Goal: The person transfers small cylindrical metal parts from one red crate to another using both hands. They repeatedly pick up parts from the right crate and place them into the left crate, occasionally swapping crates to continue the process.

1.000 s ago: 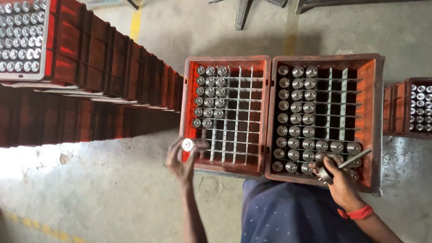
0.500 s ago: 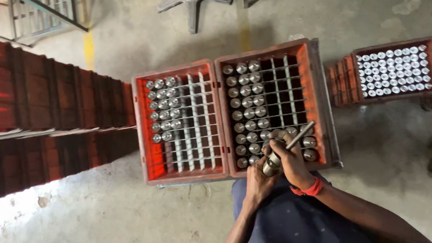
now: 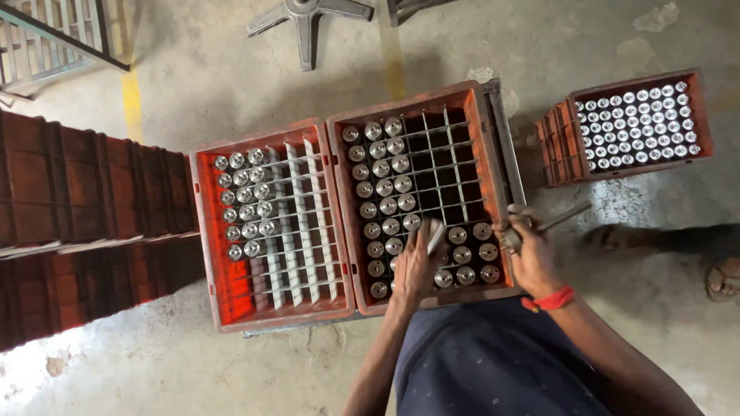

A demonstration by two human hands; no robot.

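Observation:
Two red crates with grid dividers stand side by side in front of me. The left crate (image 3: pixel 218 264) holds metal cylinders only in its left columns. The right crate (image 3: pixel 488 138) has cylinders in its left columns and along the near rows. My left hand (image 3: pixel 417 268) is over the near part of the right crate, gripping a metal cylinder (image 3: pixel 434 234). My right hand (image 3: pixel 532 261), with a red band at the wrist, is at the right crate's near right corner, gripping a metal rod-shaped tool (image 3: pixel 544 222).
A third red crate (image 3: pixel 556 141) full of cylinders sits at the right. Stacked red crates (image 3: pixel 62 211) fill the left. A chair base (image 3: pixel 308 10) and a metal frame (image 3: pixel 36 35) stand on the concrete floor beyond. Another person's sandalled foot (image 3: pixel 729 278) is at the right edge.
My left hand moved from the left crate's near edge over to the right crate with a cylinder. My right hand shifted to the crate's right corner. The view swung left.

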